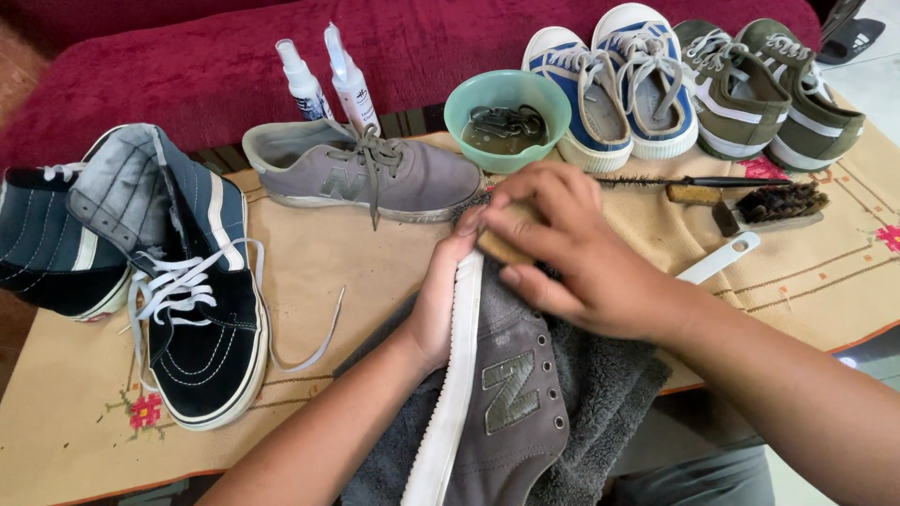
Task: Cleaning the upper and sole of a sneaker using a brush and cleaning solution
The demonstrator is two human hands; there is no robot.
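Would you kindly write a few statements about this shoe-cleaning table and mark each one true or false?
1. The right hand presses a wooden brush to the grey sneaker. True.
2. The left hand holds a spray bottle. False: it grips the grey sneaker by its white sole edge; the two spray bottles stand untouched by the red sofa.
3. The green bowl holds liquid with laces in it. True.
4. The blue canvas pair lies on the grey towel. False: it stands on the table mat; the grey towel lies under the held sneaker.
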